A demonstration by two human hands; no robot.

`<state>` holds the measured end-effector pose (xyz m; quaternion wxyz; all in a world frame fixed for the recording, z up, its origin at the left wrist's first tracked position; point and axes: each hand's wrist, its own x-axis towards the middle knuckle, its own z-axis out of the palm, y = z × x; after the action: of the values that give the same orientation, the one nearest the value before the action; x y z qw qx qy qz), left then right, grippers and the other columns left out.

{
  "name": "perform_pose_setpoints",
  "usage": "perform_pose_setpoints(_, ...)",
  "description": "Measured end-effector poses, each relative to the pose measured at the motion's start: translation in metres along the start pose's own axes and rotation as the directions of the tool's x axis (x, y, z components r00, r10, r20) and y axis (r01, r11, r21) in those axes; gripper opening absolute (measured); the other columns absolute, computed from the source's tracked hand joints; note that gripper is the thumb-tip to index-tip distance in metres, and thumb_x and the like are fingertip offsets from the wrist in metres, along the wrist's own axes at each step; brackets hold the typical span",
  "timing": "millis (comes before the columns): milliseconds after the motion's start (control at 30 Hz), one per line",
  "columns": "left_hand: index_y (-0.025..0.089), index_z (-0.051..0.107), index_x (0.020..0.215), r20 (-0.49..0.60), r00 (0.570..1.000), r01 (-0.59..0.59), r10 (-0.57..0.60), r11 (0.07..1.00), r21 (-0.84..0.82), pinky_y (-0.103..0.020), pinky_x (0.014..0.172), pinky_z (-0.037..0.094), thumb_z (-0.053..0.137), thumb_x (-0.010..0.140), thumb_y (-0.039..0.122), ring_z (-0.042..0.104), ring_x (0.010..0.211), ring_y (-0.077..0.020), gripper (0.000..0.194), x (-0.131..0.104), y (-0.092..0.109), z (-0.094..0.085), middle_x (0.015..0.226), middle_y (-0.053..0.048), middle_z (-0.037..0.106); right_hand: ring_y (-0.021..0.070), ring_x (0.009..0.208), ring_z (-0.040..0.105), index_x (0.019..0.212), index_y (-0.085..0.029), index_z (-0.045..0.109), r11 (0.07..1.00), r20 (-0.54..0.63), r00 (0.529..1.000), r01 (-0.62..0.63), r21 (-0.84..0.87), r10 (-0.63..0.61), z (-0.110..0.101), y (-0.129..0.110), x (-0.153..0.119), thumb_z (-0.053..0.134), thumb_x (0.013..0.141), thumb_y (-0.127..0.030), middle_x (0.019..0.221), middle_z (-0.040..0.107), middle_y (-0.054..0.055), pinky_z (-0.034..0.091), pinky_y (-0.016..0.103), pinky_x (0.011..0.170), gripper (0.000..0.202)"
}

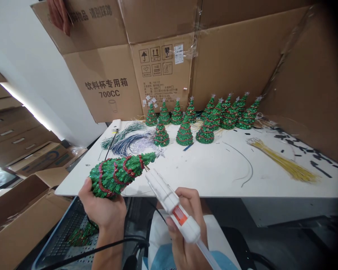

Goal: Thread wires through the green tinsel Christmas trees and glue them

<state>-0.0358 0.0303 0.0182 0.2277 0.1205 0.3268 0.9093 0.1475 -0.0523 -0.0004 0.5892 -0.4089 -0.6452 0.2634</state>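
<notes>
My left hand [105,210] is closed around the base of a green Christmas tree ornament [112,174], held on its side with the tip pointing right. Red bead garlands wrap the tree, and a clear star sits at its tip. A white hot glue gun [162,189] with an orange window is gripped in my right hand [197,208]. Its metal nozzle is close against the tree's side near the tip; whether they touch I cannot tell. From the gun's rear sticks a translucent glue stick [207,255].
Several similar trees [184,133] stand along the back of the white table [208,168]. Bundles of dark blue wire [129,144], green wire [129,129] and yellow wire [287,161] lie there. Cardboard walls [163,75] enclose the back. A blue crate [59,228] sits below left, and a black cable [101,247] crosses low.
</notes>
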Motion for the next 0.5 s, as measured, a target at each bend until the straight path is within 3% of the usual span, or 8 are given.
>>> perform_pose_setpoints(200,0.023,0.075,0.095,-0.059,0.995,0.078,-0.079,0.997,-0.018,-0.024,0.036,0.034,0.078,0.079,0.039,0.064,0.065,-0.0117,0.022,-0.0017,0.002,0.0022,0.086,0.008,0.072,0.0217,0.09,0.066,0.111,-0.027,0.063,1.0,0.011,1.0,0.009,-0.001,-0.009,-0.0046,-0.0021,0.0027,0.047,0.118,-0.044,0.115,0.057,0.007,0.058,0.034,0.081,0.025)
perform_pose_setpoints(367,0.023,0.076,0.095,-0.021,0.999,0.031,-0.031,1.0,-0.003,-0.021,0.043,0.043,0.079,0.079,0.039,0.064,0.067,-0.0113,0.023,-0.0009,0.0006,0.0011,0.087,0.008,0.072,0.0235,0.094,0.068,0.114,-0.028,0.064,1.0,0.016,1.0,0.025,-0.001,-0.025,-0.0036,-0.0012,0.0024,0.048,0.118,-0.044,0.113,0.06,0.007,0.059,0.034,0.083,0.023)
perform_pose_setpoints(500,0.021,0.077,0.092,0.008,1.0,0.025,-0.025,0.998,0.056,-0.021,0.048,0.047,0.074,0.083,0.044,0.068,0.072,-0.0134,0.024,-0.0004,0.0002,0.0004,0.092,0.004,0.076,0.0208,0.088,0.069,0.131,-0.03,0.066,0.998,-0.019,1.0,-0.01,0.056,0.011,0.0025,-0.0029,-0.0015,0.048,0.117,-0.045,0.122,0.06,0.008,0.061,0.031,0.075,0.028)
